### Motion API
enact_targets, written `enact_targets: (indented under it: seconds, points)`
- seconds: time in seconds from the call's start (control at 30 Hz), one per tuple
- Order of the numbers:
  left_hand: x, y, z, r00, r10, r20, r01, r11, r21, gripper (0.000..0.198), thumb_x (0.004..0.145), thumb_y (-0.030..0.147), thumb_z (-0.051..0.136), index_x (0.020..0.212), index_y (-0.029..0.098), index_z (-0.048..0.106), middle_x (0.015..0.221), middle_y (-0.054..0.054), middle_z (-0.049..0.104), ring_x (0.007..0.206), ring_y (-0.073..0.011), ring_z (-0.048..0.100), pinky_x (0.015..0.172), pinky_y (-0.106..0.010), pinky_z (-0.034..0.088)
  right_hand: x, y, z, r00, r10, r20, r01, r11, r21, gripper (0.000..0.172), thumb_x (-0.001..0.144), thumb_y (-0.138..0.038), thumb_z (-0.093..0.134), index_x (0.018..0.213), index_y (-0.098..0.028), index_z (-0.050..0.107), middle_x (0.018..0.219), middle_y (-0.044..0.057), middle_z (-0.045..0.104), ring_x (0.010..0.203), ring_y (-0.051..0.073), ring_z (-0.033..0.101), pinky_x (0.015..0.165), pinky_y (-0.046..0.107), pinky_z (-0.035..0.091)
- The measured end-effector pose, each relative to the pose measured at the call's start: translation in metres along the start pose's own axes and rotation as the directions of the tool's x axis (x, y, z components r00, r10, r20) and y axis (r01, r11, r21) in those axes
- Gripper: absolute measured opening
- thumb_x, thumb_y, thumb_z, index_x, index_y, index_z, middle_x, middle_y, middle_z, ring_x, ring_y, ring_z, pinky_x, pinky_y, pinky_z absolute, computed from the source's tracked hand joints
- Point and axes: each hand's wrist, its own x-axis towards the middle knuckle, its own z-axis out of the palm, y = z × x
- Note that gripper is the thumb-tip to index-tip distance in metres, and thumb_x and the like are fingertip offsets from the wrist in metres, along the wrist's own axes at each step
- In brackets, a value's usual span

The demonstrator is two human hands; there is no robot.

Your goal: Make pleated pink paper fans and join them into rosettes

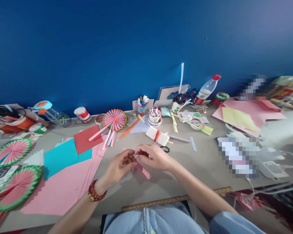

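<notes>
A pink paper strip [143, 170] slants down toward me from between my two hands, above the grey table. My left hand [120, 165] has its fingers curled round the strip's upper end. From the right, my right hand [155, 156] pinches a pale bit of paper at the same spot, its fingers touching or nearly touching the left ones. Just behind the hands lie a black loop [164, 149], perhaps a scissors handle, and a white packet [157, 136] tied with red string. The fingertips partly hide what they grip.
Pink sheets [61, 191], a blue sheet [60, 157] and a red sheet [86, 140] lie at left. Pleated paper fans [115, 119] rest behind and beside them. A bottle [206, 91] leans at the wall. A phone [235, 156] and white cables [283, 156] occupy the right.
</notes>
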Motion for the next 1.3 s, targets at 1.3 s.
enact_targets:
  seconds: [1.3]
  points:
    - [0.030, 0.028, -0.017, 1.000, 0.001, -0.006, 0.000, 0.995, 0.099, 0.022, 0.091, 0.037, 0.058, 0.088, 0.017, 0.066, 0.071, 0.001, 0.063, 0.069, -0.0130, 0.062, 0.069, -0.024, 0.049, -0.102, 0.022, -0.058, 0.889, 0.455, -0.056, -0.440, 0.812, -0.384, 0.020, 0.078, -0.039, 0.064, 0.088, -0.021, 0.061, 0.083, 0.000, 0.069, 0.065, 0.015, 0.058, 0.058, 0.024, 0.036]
